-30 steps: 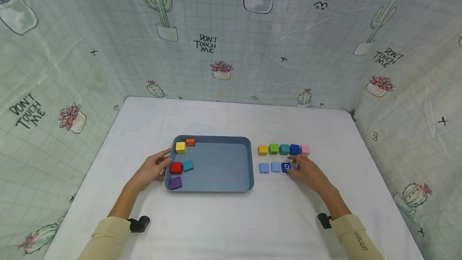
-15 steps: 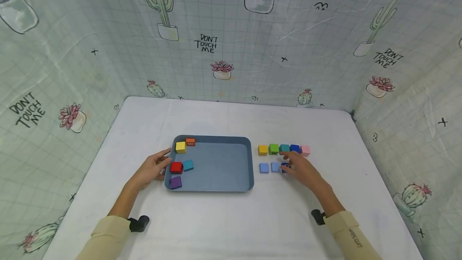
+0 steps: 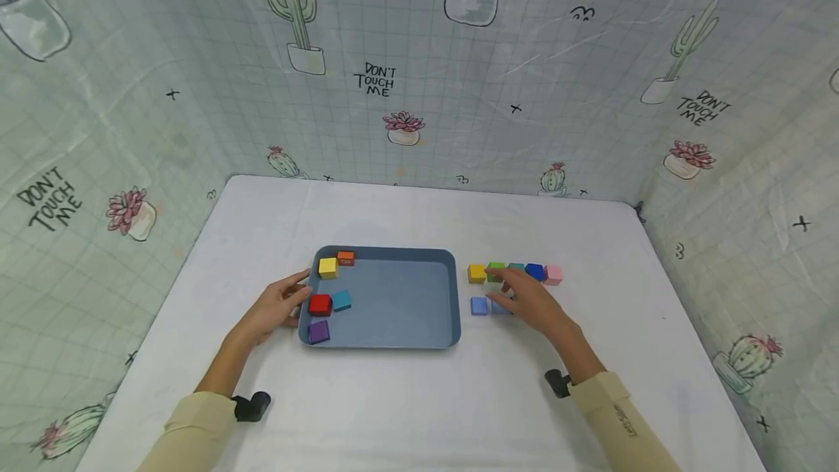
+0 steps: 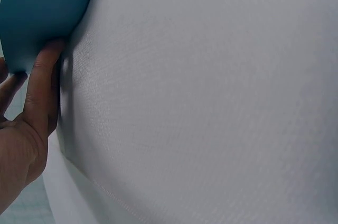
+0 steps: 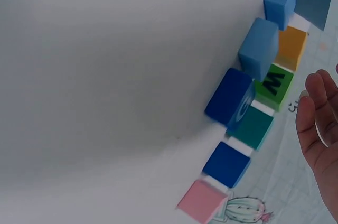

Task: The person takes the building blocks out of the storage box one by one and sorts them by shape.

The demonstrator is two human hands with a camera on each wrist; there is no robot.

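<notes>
My left hand (image 3: 275, 310) touches the left end of a blue-grey tray (image 3: 393, 347), its fingers fairly straight against the wall. In the left wrist view, a finger (image 4: 39, 86) presses on the tray's outer side (image 4: 42, 7). My right hand (image 3: 534, 306) hovers with spread fingers over two rows of small cubes, holding nothing. The front row has a light blue cube (image 3: 479, 306), another light blue cube (image 5: 259, 49) and a dark blue cube (image 5: 229, 97). Behind are yellow (image 3: 476, 274), green (image 5: 274, 86), teal (image 5: 251, 128), blue (image 3: 534, 272) and pink cubes (image 3: 553, 275).
Inside the tray's left part lie an orange block (image 3: 345, 258), a yellow cube (image 3: 328, 268), a red cube (image 3: 320, 304), a teal block (image 3: 341, 301) and a purple block (image 3: 319, 331). A cactus-print cloth (image 3: 459, 71) surrounds the white table (image 3: 406, 414).
My right hand has moved left along the cube rows, from beside the dark blue cube toward the light blue and green ones. The left hand and tray have stayed in place.
</notes>
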